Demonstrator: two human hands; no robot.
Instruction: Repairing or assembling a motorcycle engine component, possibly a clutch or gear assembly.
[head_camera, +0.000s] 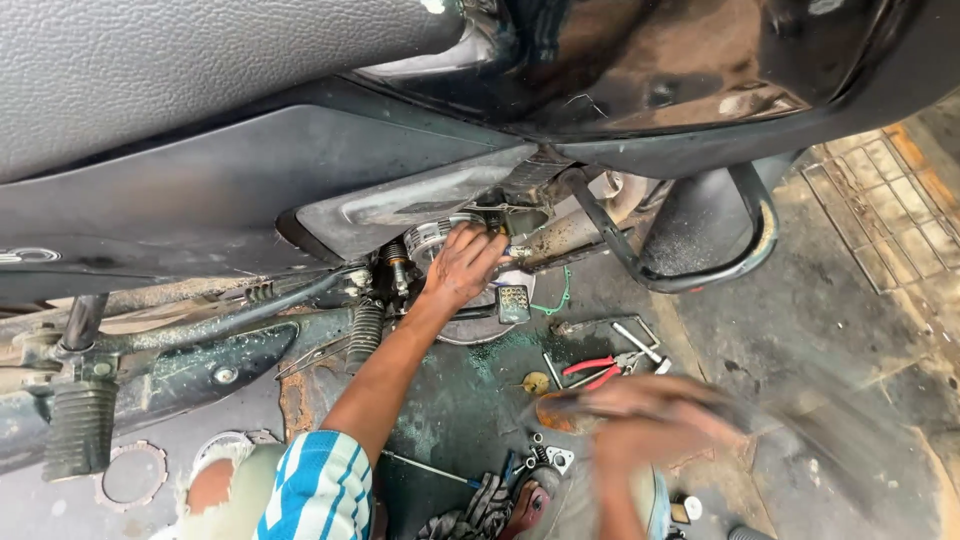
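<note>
The left hand (462, 265) is pressed, fingers closed, against the engine cylinder (432, 238) under the motorcycle's far side. The right hand (640, 425) is blurred near the red pliers (592, 370); its grip cannot be told. The cylinder should be steadied squarely.

Showing even daylight, glaring off the glossy black fuel tank (680, 60), blurring the moving right hand (650, 425), shading beneath the seat (180, 70).
</note>
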